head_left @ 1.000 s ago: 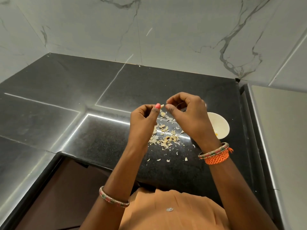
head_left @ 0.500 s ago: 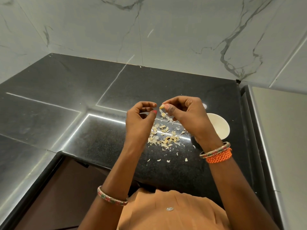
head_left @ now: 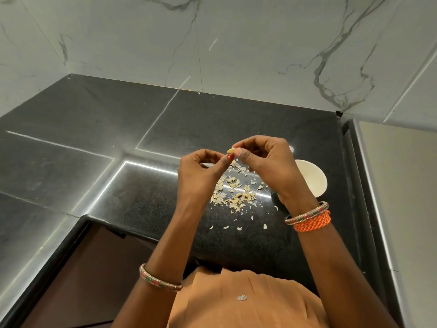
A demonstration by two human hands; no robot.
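A small pale-yellow garlic clove point(head_left: 230, 151) is held in the air above the black counter point(head_left: 132, 190). My right hand point(head_left: 267, 166) pinches it between thumb and fingertips. My left hand point(head_left: 201, 176) has its fingers curled, and its thumb with a red nail touches the clove from below. Under my hands lies a heap of dry papery peels point(head_left: 236, 195), with a few flakes scattered nearer the counter's front edge.
A white bowl point(head_left: 312, 178) stands on the counter right of the peels, partly behind my right wrist. A marble wall rises behind the counter. A grey steel surface point(head_left: 402, 209) borders the counter on the right. The counter's front edge steps around a brown recess at lower left.
Both hands have stayed together over the peels; the clove has been turned and worked between the fingertips, and my left thumb is back against it after a short gap.
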